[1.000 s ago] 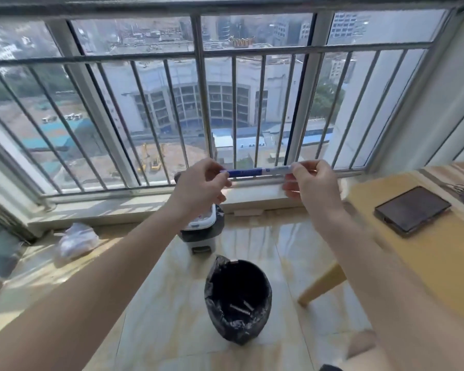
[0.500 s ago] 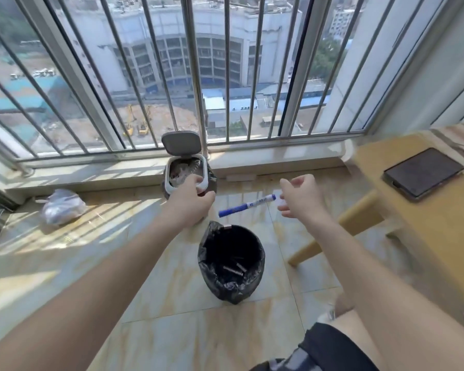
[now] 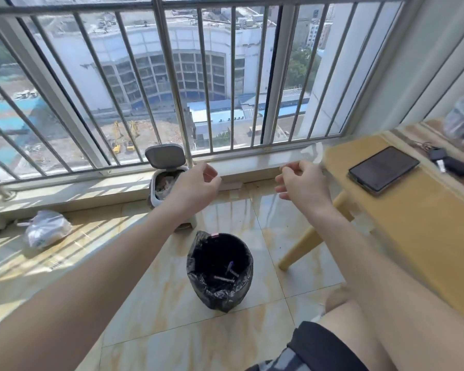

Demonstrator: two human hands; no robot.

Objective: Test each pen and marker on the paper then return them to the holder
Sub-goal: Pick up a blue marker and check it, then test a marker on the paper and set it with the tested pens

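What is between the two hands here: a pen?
No pen. In the head view the stretch between the left hand and right hand is bare; only the sill and floor show behind it.

Home, high-rise flat, window-side corner or enclosed balcony. Evidence:
- barred window (image 3: 169, 76) beyond both hands, city rooftops and a construction site far below it
- glossy tiled floor (image 3: 150, 303) under the arms
- black-lined bin (image 3: 217, 298) below and between left hand (image 3: 196, 183) and right hand (image 3: 300, 183)
- small lidded bin (image 3: 165, 156), lid up, just behind the left hand
- knotted plastic bag (image 3: 47, 231) on the floor, far left of the left hand
- wooden table (image 3: 413, 223) right of the right hand, with tablet (image 3: 383, 168) and keys (image 3: 450, 163)
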